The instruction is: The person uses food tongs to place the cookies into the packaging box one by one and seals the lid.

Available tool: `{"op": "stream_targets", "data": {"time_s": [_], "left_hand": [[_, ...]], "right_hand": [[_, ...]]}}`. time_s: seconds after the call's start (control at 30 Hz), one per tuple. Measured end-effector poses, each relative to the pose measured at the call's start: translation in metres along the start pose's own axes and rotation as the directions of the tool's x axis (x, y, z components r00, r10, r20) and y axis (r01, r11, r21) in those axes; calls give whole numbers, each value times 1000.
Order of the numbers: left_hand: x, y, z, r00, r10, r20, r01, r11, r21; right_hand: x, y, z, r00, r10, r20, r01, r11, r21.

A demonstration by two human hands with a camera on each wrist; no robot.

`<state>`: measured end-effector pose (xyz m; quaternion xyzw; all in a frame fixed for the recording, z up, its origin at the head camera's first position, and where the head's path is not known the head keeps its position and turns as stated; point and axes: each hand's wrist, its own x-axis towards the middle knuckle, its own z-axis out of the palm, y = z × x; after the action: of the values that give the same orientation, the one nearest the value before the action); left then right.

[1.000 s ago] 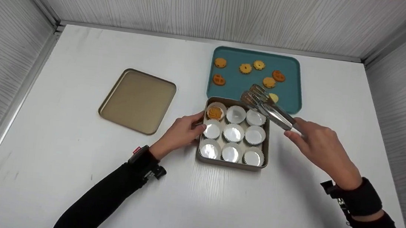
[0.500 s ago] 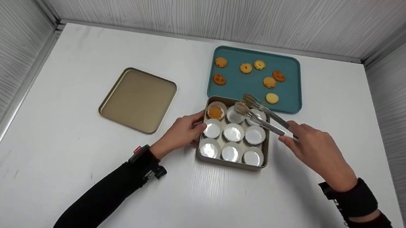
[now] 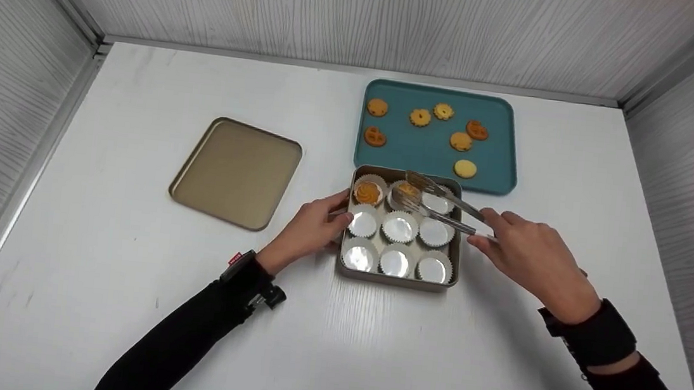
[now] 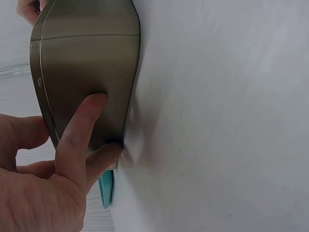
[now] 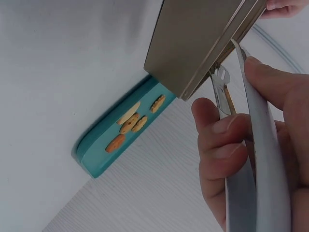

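In the head view a gold metal tin (image 3: 396,280) holds rows of white paper cups. A swirl cookie (image 3: 367,192) sits in its far-left cup. My left hand (image 3: 312,223) holds the tin's left side, thumb at the rim and fingers against the outer wall (image 4: 87,72). My right hand (image 3: 525,257) grips metal tongs (image 3: 446,220), their arms slightly spread. The tongs' heads reach over the far-middle cup, around an orange-brown cookie (image 3: 409,190); whether they still pinch it, I cannot tell. My right thumb and fingers press the tongs' handles (image 5: 270,169).
Behind the tin lies a teal tray (image 3: 496,165) with several cookies, among them a pretzel-shaped cookie (image 3: 375,136) and a round pale cookie (image 3: 465,169). A flat gold lid (image 3: 238,172) lies to the left. Panelled walls border the white table (image 3: 123,275).
My right hand has moved left and slightly up in the head view, taking the tongs from the tray's near edge to the far-middle cup, where a cookie now shows. My left hand stays on the tin.
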<state>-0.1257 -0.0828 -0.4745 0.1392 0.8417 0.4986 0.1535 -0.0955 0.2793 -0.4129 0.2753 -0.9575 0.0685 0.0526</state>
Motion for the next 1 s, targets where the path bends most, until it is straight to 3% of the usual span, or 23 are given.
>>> {"op": "stream_targets", "data": {"time_s": [0.3, 0.7, 1.0], "left_hand": [[0, 1, 2, 1000, -17, 15, 17, 1000, -17], [-1, 2, 1, 1000, -18, 10, 18, 1000, -17], [-1, 0, 1, 1000, -12, -4, 12, 1000, -6]], "right_hand": [[2, -2, 2, 1000, 14, 17, -14, 1000, -4], [4, -4, 7, 999, -15, -44, 13, 999, -40], [3, 1, 7, 999, 14, -50, -12, 998, 54]]}}
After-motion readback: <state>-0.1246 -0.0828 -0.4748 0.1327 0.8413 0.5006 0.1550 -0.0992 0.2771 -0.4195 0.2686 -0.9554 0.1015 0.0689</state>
